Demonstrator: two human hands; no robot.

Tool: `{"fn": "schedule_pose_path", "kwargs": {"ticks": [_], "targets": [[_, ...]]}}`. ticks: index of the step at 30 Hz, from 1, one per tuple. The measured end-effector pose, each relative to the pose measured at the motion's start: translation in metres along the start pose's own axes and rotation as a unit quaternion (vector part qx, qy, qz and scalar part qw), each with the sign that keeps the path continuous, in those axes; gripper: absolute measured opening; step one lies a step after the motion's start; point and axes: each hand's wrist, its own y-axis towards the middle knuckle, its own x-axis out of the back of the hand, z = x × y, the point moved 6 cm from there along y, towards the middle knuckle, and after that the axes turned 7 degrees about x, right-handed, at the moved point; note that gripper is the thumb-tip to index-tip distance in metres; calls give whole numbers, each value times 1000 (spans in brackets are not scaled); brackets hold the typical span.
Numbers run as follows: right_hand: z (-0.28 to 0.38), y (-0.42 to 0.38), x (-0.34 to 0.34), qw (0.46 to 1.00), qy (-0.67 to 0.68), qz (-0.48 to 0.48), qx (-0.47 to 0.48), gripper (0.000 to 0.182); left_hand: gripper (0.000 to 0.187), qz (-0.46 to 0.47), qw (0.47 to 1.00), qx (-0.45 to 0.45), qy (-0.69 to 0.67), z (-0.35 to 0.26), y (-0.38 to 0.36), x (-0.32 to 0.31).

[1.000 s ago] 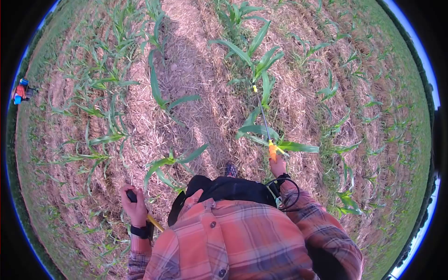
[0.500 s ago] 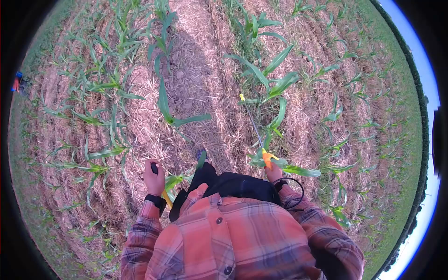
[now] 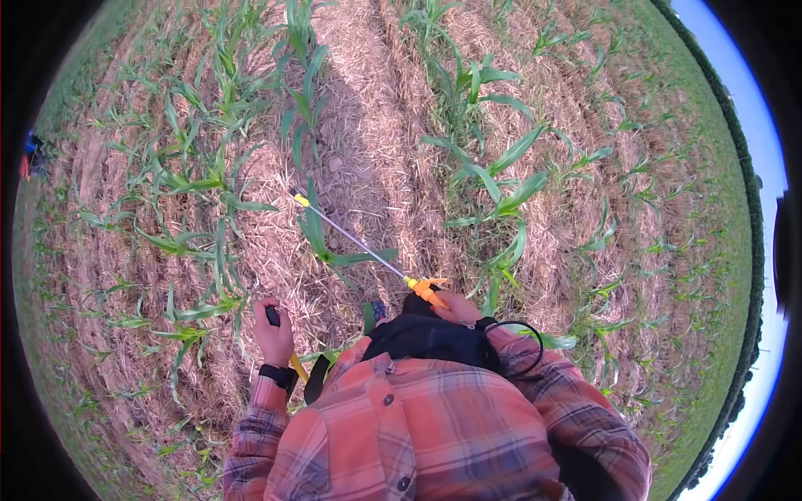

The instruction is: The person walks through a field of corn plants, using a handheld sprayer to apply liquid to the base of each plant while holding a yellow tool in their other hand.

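Both our hands stay busy: the right hand (image 3: pixel 458 307) is clenched on the orange-handled spray wand (image 3: pixel 359 244), which has swung from the right-hand maize row to the left one (image 3: pixel 313 225), while the left hand (image 3: pixel 274 334) grips a dark pump handle (image 3: pixel 272 316), so spraying has moved across.

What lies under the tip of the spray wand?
Under the wand tip lie dry straw and a young maize plant. The right hand covers the wand's grip; soil beneath the straw is hidden.
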Motion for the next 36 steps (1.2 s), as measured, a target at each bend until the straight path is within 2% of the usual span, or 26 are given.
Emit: {"fn": "schedule_pose_path", "kwargs": {"ticks": [1,3,5,6,7,8,10,11,12,14,16,18,19,20,22,23,26,27,30,32,36], "targets": [[0,7,0,1000,-10,27,-1,26,16,5,1000,21,3,-3,4,4],[-4,14,-7,1000,17,14,21,27,14,4,999,47,-14,0,7,11],[-10,39,4,998,41,5,53,27,14,-25,999,22,-2,-8,21,14],[-7,50,13,999,24,13,39,27,14,-50,999,-2,8,-20,27,15],[-7,62,23,999,7,20,26,27,14,-44,997,58,-15,-11,33,16],[-10,72,30,999,8,20,31,27,14,-48,997,55,-14,-14,41,13],[-29,93,53,999,-17,-43,-17,28,15,-70,997,34,0,-33,59,9],[-45,113,68,997,-47,-57,-8,34,16,-70,997,35,23,-46,75,-1],[-49,119,81,997,-42,-61,-8,34,16,-68,997,29,27,-55,85,-8],[-63,126,112,989,-28,-127,-72,32,17,-55,998,42,9,-69,107,-25],[-77,133,138,983,-7,-171,-68,31,17,-38,999,29,9,-81,130,-43],[-91,134,168,967,8,-238,-88,29,16,-55,995,-39,75,-105,149,-61],[-96,135,178,966,10,-240,-92,29,15,-56,995,-53,70,-117,158,-70],[-104,133,191,959,-5,-256,-125,29,15,-52,995,-54,71,-128,165,-77],[-118,131,215,940,-38,-282,-186,29,15,-17,999,3,39,-137,178,-92],[-123,132,225,932,-16,-320,-170,29,17,-6,999,5,42,-126,186,-96],[-141,135,248,916,-48,-353,-184,26,21,16,999,28,5,-148,197,-105],[-148,138,252,914,-4,-363,-183,24,21,17,999,30,6,-152,200,-104],[-178,150,260,896,-26,-393,-203,20,24,26,998,52,4,-164,214,-107],[-194,163,257,903,5,-391,-176,18,25,29,998,49,34,-169,226,-110],[-180,186,255,911,12,-387,-145,17,22,13,996,25,83,-150,264,-133]]}}
